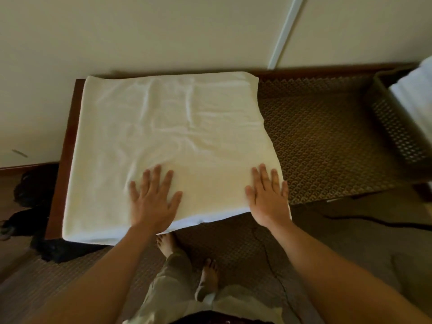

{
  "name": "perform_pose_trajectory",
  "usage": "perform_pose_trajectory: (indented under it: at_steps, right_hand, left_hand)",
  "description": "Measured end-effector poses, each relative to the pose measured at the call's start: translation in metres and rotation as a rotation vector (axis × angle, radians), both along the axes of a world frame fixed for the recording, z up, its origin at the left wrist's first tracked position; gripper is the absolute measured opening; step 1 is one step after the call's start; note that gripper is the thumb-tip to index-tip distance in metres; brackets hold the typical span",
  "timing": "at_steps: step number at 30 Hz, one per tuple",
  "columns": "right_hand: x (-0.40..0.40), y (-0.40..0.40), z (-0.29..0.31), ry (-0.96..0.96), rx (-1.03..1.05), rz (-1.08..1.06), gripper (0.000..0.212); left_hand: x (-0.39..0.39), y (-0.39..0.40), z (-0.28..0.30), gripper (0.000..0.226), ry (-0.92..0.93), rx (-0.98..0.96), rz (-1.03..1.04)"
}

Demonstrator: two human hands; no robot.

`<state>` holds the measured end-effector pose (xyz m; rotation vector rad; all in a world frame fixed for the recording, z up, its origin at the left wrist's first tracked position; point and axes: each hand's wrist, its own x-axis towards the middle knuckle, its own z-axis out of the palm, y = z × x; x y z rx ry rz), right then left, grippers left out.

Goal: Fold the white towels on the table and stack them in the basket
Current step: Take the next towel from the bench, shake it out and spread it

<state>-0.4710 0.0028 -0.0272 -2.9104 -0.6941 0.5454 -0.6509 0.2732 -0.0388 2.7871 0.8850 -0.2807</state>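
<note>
A large white towel (173, 136) lies spread flat over the left part of the table (327, 141), folded at least once, its near edge hanging a little over the table's front. My left hand (153, 201) presses flat on the towel near its front middle, fingers spread. My right hand (268, 195) presses flat on the towel's near right corner. A brown perforated basket (392, 122) stands at the table's far right, with folded white towels (416, 99) in it, partly cut off by the frame edge.
The table top carries a brown patterned mat between towel and basket. A cream wall stands right behind the table. Dark bags (32, 190) lie on the floor at the left. A black cable (374, 219) runs across the floor at the right. My bare feet (187, 260) stand below.
</note>
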Motion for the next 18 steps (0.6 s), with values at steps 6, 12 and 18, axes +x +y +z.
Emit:
perform_pose_trajectory:
  at_steps: [6,12,18]
  right_hand:
    - [0.013,-0.01,0.007,0.041,-0.046,-0.282,0.064]
    - [-0.033,0.074,0.003,-0.025,0.104,0.155,0.064]
    - [-0.014,0.115,-0.004,-0.037,0.049,0.355,0.063]
  left_hand:
    - [-0.063,0.056,0.006,0.076,0.018,-0.022,0.396]
    - [-0.003,0.001,0.007,0.075,-0.062,-0.044,0.17]
    - [0.043,0.01,0.007,0.071,-0.008,-0.023,-0.061]
